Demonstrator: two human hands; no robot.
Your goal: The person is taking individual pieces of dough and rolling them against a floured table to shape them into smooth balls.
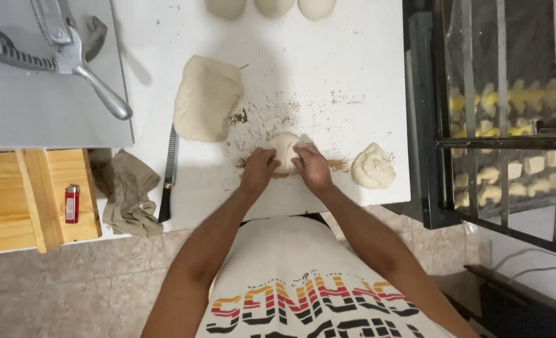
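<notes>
- Head view, looking straight down on a white worktable [328, 56]; its surface is scuffed and marked with brown smears near the middle.
- Left hand [259, 168] and right hand [311, 168] both rest on a small piece of dough [285, 150] near the table's front edge.
- Grip: both hands cup the piece from either side, fingers curled against it; the left presses its left flank, the right covers its right flank and part of the top.
- Whether the dough is lifted off the table or pressed flat on it cannot be told from this angle.
- A large slab of dough [206, 98] lies up and to the left of the hands, well apart from them.
- A rough lump of dough [373, 166] sits just right of the right hand, near the table's right edge.
- Three rounded dough balls [273, 6] line the far edge, partly cut off by the frame.
- A long serrated knife [168, 172] with a dark handle lies left of the hands, blade pointing away from the person.
- A crumpled beige cloth [128, 191] hangs at the table's left front corner.
- A red lighter [71, 203] lies on a wooden surface [15, 200] farther left.
- A metal hand-lever tool [65, 53] rests on a grey sheet at upper left.
</notes>
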